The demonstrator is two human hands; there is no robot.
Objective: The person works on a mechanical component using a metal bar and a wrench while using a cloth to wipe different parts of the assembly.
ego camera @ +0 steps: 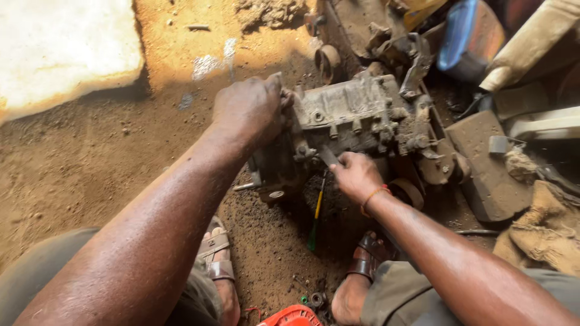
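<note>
1. Person squatting on the dirt floor (90, 157), both arms reaching fwd to a grimy metal engine block (353, 115) sitting on the ground right in front of the feet.
2. Left hand (251, 108) is clamped over the block's left end, fingers curled round the edge, looks like it's bracing it.
3. Right hand (356, 175) is under the block's near side, fingers pinched on a flat metal tool (329, 157) (chisel or scraper, can't tell which). Tip is pressed against the casing approx at mid-length.
4. Key relation: block's long axis runs left-right across the view, tilted up a bit to the right. The tool points up and away from the person, so it meets the block roughly crosswise. Right hand is the nearer one to the contact spot; left hand sits off to the end.
5. A screwdriver (317, 214) w/ yellow-green handle lies on the dirt just below the right hand, untouched.
6. Sandals (214, 253) either side, scrap parts and a sack (544, 235) off to the right, plus a red plastic thing (293, 317) at the bottom edge.
</note>
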